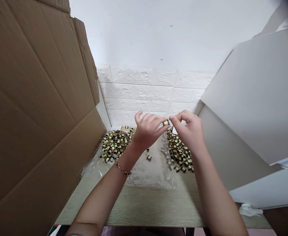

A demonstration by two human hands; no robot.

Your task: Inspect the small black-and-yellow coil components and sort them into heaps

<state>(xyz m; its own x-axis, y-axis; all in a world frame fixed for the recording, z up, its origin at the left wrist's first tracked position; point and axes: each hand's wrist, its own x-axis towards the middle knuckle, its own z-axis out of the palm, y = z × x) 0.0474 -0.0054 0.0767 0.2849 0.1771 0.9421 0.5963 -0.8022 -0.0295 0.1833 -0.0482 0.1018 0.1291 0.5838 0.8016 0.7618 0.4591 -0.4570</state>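
Just right of centre in the frame: one part point(166, 123), small, yellow-bodied with dark ends, raised above the desk point(139, 200). Left hand point(146, 130) has it, fingers pinching it, thumb below, forefinger above. Part lies at the right-hand tips of those fingers, so it sits between the two hands. Long axis seems to run roughly across the frame, right end slightly higher; too small to be sure.

Right hand point(189, 129) comes from the right, its thumb and forefinger tips drawn close together, just beside the part and a little above it. Both hands are near it; left is the one in clear contact. Whether right fingers touch the part or pinch something thin, cannot tell.

Counts: hands, two. Parts held, one. Piles of like parts, two: left pile point(116, 144) left of centre, right pile point(180, 154) right of centre, partly behind the right hand; too many in each to count. Loose parts point(149, 158) between piles, two visible, lower one whole, upper partly hidden by the left arm. Clear plastic point(146, 178) spreads beneath, centre of frame. Bracelet point(121, 168), one, left wrist. Cardboard point(36, 108) fills the left side.
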